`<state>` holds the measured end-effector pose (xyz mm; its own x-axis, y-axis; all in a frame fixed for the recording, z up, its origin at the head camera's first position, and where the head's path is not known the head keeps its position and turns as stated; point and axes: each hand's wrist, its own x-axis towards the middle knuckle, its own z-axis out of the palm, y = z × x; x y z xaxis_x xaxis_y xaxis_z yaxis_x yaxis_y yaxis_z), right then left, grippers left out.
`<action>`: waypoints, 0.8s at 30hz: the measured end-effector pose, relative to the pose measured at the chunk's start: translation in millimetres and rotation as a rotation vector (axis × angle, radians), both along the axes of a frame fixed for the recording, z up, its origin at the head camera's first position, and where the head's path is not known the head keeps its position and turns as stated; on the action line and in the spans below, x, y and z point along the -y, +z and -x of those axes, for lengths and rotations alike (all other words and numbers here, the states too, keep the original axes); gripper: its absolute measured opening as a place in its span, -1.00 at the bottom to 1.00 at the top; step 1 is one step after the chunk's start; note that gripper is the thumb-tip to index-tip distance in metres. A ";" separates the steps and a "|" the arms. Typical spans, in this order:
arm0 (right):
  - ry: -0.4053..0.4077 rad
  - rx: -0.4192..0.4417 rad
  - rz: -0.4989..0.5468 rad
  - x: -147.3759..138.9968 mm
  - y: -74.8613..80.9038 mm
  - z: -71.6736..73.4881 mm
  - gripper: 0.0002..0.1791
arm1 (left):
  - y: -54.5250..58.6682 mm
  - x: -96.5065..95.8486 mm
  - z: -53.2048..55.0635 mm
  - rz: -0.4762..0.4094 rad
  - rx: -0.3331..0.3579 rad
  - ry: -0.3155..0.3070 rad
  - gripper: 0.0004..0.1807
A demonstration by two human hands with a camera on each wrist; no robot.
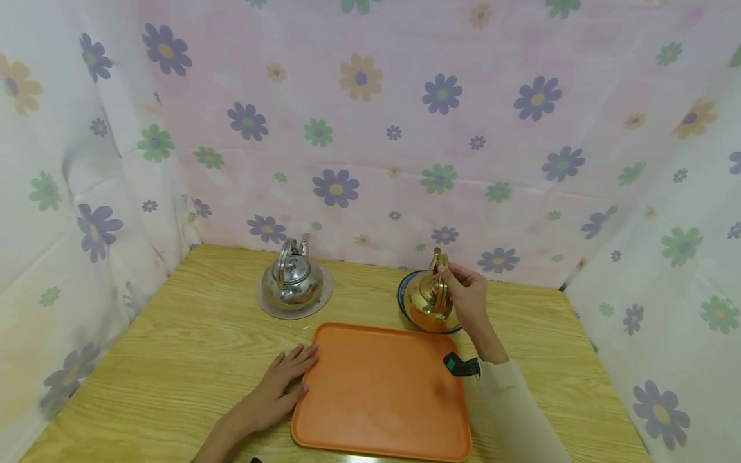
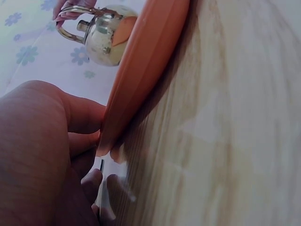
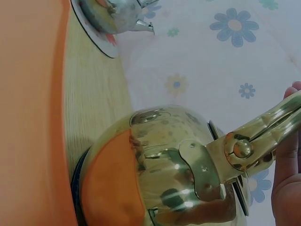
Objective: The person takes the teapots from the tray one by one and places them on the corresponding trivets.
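A gold teapot (image 1: 425, 301) stands on a blue-rimmed plate (image 1: 402, 292) behind the tray's far right corner. My right hand (image 1: 467, 297) grips its raised handle from the right; the right wrist view shows the handle (image 3: 263, 134) up close, with fingers partly hidden behind it. My left hand (image 1: 276, 393) lies with fingers spread at the left edge of an orange tray (image 1: 382, 392), fingertips touching the rim. In the left wrist view those fingers (image 2: 84, 113) meet the tray's side wall.
A silver teapot (image 1: 292, 283) sits on a pale round plate (image 1: 324, 302) at the back left. The wooden table (image 1: 173, 347) ends against a flowered cloth (image 1: 370, 141) that hangs at the back and both sides.
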<state>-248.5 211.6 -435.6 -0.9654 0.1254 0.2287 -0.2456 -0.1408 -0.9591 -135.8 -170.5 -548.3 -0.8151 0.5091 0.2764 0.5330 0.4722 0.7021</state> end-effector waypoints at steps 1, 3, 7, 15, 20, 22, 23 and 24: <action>-0.004 0.004 -0.009 -0.4 0.0 0.4 -0.85 | -0.1 0.0 -0.2 0.002 -0.001 0.003 -0.48; -0.008 0.010 -0.016 -1.3 -0.3 1.4 -0.84 | -0.2 -0.1 -0.3 0.004 -0.006 0.004 -0.48; -0.017 0.011 -0.041 -2.0 -0.8 2.9 -0.82 | 0.0 -0.2 0.0 0.003 -0.011 -0.001 -0.48; -0.032 0.027 -0.046 -1.9 -2.2 8.4 -0.83 | -0.4 0.5 -0.1 0.005 -0.013 -0.001 -0.48; -0.018 0.034 -0.021 -3.0 -1.8 12.0 -0.63 | -0.7 0.4 -0.3 0.006 -0.019 0.003 -0.49; -0.014 0.037 -0.019 -4.0 -1.6 12.9 -0.55 | -0.9 0.3 -0.2 0.006 -0.019 0.003 -0.49; -0.014 0.039 -0.024 -4.3 -1.4 13.1 -0.53 | -1.0 0.3 -0.2 0.004 -0.020 0.003 -0.48; -0.014 0.042 -0.031 -4.8 -1.6 13.4 -0.52 | -1.1 0.4 0.0 0.003 -0.019 0.002 -0.48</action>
<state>-261.9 216.4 -437.2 -0.9723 0.1328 0.1926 -0.2072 -0.1071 -0.9724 -135.8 -170.9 -549.4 -0.8109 0.5080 0.2906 0.5452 0.4753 0.6906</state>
